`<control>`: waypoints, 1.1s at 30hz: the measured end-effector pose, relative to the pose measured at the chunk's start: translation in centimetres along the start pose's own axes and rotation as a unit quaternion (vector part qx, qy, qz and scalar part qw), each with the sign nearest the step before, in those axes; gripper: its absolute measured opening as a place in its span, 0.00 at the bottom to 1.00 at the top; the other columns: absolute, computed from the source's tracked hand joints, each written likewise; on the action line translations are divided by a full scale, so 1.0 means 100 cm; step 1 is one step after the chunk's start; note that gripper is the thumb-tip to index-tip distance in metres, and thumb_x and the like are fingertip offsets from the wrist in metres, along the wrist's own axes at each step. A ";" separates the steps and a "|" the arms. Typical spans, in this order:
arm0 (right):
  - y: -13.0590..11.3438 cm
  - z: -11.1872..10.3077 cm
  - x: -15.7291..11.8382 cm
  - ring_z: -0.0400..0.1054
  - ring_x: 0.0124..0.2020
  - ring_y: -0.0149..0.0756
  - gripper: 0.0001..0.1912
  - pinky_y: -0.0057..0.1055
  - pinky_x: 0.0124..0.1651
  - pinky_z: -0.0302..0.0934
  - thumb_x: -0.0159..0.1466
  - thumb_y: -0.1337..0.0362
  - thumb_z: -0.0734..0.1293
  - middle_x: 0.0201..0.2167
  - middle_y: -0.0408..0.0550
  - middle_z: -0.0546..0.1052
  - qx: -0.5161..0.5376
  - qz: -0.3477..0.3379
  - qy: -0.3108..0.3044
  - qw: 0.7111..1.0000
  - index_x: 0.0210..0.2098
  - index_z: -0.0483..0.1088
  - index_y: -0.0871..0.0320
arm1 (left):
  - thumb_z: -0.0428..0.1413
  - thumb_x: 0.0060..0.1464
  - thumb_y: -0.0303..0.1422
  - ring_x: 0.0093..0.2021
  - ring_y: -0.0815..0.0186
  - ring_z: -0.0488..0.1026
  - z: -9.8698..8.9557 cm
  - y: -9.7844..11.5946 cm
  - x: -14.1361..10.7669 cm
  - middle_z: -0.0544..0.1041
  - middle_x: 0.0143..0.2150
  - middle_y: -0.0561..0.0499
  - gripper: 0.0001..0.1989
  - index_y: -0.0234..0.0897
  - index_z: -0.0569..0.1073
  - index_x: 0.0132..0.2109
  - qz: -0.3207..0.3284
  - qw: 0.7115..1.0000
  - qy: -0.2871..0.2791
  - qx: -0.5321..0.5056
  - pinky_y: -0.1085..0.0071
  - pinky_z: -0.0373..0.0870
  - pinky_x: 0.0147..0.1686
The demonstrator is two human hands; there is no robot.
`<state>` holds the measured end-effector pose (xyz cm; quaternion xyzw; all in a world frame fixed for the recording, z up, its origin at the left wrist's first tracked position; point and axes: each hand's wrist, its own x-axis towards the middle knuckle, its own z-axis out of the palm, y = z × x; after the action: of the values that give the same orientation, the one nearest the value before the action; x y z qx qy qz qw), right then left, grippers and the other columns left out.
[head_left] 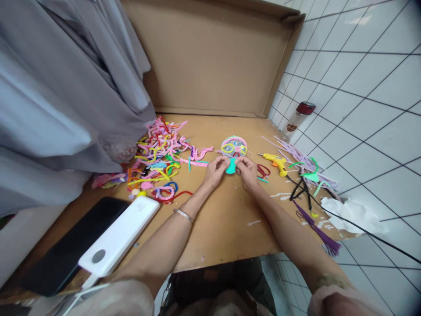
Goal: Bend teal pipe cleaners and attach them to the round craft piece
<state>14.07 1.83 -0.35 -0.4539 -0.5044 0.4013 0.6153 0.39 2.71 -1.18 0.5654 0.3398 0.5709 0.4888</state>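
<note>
Near the left front corner of the tabletop [226, 228], a white power bank [120, 235] lies below a tangle of bright pipe cleaners [161, 149]. Right of these, toward the middle of the back edge, my left hand [217, 170] has thumb and fingers nearly closed on one side of a small teal piece [231, 166], just in front of a round, pink-rimmed decoration [234, 147]; my right hand [247, 172] pinches the opposite side the same way. Light, even pressure from both sides should, I judge, keep it from buckling. Its long axis seems to run front to back, one end toward me, though my fingertips hide part of its outline. Farther right, a yellow glue gun [278, 161] points its nozzle left, beside pale purple strips.
</note>
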 end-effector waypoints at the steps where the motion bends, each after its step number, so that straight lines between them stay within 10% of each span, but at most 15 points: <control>1: 0.000 0.000 0.000 0.53 0.20 0.28 0.13 0.28 0.26 0.51 0.52 0.53 0.70 0.16 0.36 0.62 -0.007 -0.004 -0.006 1.000 0.23 0.67 0.55 | 0.62 0.49 0.46 0.29 0.68 0.69 0.000 -0.001 0.001 0.75 0.29 0.52 0.17 0.35 0.74 0.35 0.003 1.000 0.012 -0.008 0.72 0.67 0.32; 16: -0.003 -0.005 -0.002 0.63 0.28 0.35 0.09 0.33 0.34 0.61 0.58 0.56 0.67 0.28 0.46 0.74 -0.207 -0.156 -0.026 0.965 0.30 0.73 0.55 | 0.60 0.48 0.35 0.22 0.73 0.64 0.003 -0.001 0.003 0.70 0.21 0.56 0.09 0.35 0.71 0.28 -0.020 0.999 0.041 -0.010 0.76 0.63 0.25; 33: -0.002 0.000 -0.008 0.64 0.30 0.38 0.10 0.34 0.36 0.59 0.60 0.56 0.63 0.26 0.45 0.73 -0.216 -0.123 0.011 0.969 0.28 0.69 0.54 | 0.60 0.47 0.34 0.24 0.70 0.68 0.009 -0.003 0.000 0.72 0.23 0.55 0.07 0.35 0.71 0.28 -0.032 0.998 0.055 -0.024 0.73 0.67 0.28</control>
<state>13.97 0.98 -0.39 -0.5148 -0.6240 0.1992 0.5531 1.31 2.70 -1.37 0.5102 0.3701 0.5933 0.5006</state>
